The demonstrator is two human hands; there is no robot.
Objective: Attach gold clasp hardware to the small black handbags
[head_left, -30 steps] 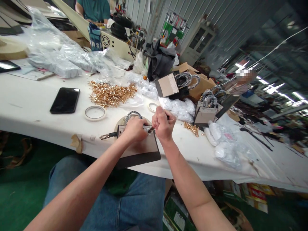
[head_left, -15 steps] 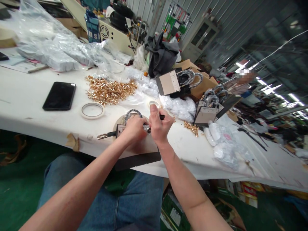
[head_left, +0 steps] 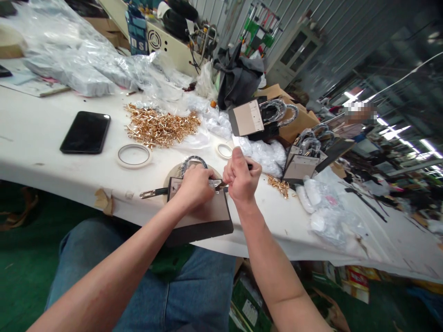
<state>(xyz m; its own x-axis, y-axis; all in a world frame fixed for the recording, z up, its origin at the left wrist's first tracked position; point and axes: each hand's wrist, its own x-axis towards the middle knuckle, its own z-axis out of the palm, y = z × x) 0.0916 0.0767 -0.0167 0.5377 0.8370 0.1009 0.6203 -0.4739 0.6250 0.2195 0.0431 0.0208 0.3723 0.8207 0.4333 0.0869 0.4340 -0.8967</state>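
Note:
A handbag (head_left: 211, 213) with a beige panel and a black base lies at the table's front edge, over my lap. My left hand (head_left: 196, 185) is closed on its upper edge and presses it down. Behind that hand rises the bag's plastic-wrapped handle (head_left: 194, 161). A black strap with a metal clasp (head_left: 148, 193) sticks out to the left. My right hand (head_left: 242, 177) is a fist, thumb up, around a dark-handled tool (head_left: 249, 166). Its metal end points left at the bag's edge beside my left fingers; the tool's exact kind is mostly hidden.
Beyond the bag lie a heap of gold metal pins (head_left: 161, 127), a tape roll (head_left: 134, 156), another tape roll (head_left: 224, 151) and a black phone (head_left: 86, 132). More bags (head_left: 247, 118) stand at the back right by plastic wrap (head_left: 265, 154). A smaller pin pile (head_left: 278, 186) lies to the right.
My right hand has moved a little to the right, away from my left hand, showing more of the tool's metal end. My left hand keeps its hold on the bag.

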